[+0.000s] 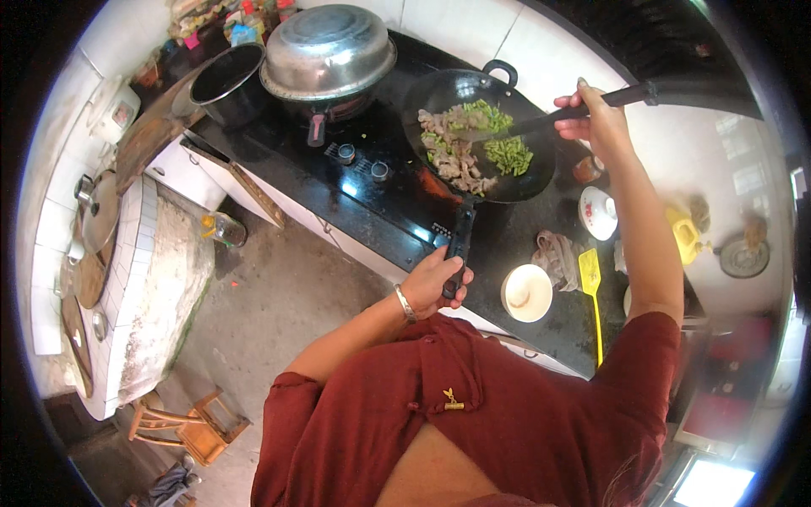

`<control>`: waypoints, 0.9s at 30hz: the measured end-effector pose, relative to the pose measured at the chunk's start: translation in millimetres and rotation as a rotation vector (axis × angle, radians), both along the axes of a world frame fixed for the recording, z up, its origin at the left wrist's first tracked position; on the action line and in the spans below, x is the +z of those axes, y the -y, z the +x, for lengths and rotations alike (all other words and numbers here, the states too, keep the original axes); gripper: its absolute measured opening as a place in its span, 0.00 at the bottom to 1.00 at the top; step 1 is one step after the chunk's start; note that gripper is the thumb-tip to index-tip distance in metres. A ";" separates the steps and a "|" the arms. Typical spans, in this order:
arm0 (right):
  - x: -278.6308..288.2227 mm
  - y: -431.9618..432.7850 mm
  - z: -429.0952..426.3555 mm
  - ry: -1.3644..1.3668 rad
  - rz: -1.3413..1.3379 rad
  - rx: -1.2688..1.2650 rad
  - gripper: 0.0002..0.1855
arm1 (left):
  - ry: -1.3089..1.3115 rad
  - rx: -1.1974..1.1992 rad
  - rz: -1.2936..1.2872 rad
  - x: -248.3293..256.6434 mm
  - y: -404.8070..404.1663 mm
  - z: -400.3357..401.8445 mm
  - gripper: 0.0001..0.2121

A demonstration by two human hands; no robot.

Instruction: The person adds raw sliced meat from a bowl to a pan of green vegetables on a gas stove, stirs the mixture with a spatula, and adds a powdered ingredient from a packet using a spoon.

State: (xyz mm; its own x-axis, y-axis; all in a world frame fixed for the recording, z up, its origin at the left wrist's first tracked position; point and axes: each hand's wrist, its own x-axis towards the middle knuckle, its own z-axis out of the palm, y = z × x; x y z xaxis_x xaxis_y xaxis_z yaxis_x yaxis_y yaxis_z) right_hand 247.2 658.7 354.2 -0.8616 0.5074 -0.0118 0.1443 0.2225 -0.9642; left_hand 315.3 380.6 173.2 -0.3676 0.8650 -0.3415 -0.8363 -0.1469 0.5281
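Note:
My left hand (441, 279) grips the long black handle (463, 231) of a dark wok (538, 171), which sits over the right-hand burner. In the wok lie sliced meat (461, 158) and chopped green beans (509, 156), partly mixed. My right hand (594, 120) is closed around the dark handle of a spatula (550, 119), above the wok's right side. The spatula's blade reaches into the food and is partly blurred, so its edge is hard to make out. A small loop handle (501, 71) stands on the wok's far rim.
A large lidded metal pan (329, 54) covers the left burner, with a dark pot (228, 85) beside it. On the right of the black counter are a white bowl (526, 293), a grey cloth (557, 258), a yellow fly swatter (590, 275) and an overturned bowl (597, 213).

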 end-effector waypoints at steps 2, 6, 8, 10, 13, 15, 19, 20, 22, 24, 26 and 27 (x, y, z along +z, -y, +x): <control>-10.7 -2.7 -9.8 -0.044 -0.003 -0.005 0.18 | -0.013 -0.002 -0.010 -0.3 -2.1 -0.2 0.06; -62.7 -0.8 -6.6 -0.072 -0.096 0.066 0.16 | -0.003 -0.008 0.017 -0.9 0.3 -0.4 0.06; -65.9 1.9 9.5 -0.017 -0.083 0.087 0.15 | -0.006 0.004 0.017 -1.7 1.1 -2.4 0.06; -51.6 3.3 21.1 0.023 -0.031 0.119 0.16 | -0.002 0.002 0.032 -2.7 1.7 -2.5 0.06; -10.9 13.7 30.1 0.061 0.132 0.122 0.17 | 0.009 0.012 0.023 -0.4 3.3 -2.4 0.06; 10.2 6.1 31.7 0.005 0.163 0.104 0.17 | 0.017 0.010 0.025 0.1 3.9 -2.2 0.06; 57.6 8.0 33.0 0.211 0.336 0.098 0.15 | 0.024 0.008 0.025 -0.1 5.3 -3.6 0.06; 57.7 2.2 29.9 0.283 0.338 0.127 0.15 | 0.024 0.011 0.025 0.6 6.0 -3.8 0.06; 50.2 -3.5 27.0 0.356 0.324 0.126 0.16 | 0.021 0.005 0.007 3.1 5.8 -3.4 0.07; 17.3 -8.5 20.8 0.316 0.188 0.102 0.15 | 0.034 0.001 0.020 2.4 4.2 -3.4 0.07; -5.0 2.6 19.1 0.179 0.080 0.022 0.15 | 0.040 0.004 0.031 1.7 3.0 -4.3 0.07; -11.9 6.9 19.5 0.120 0.049 -0.009 0.15 | 0.020 -0.007 0.032 1.0 3.6 -4.1 0.08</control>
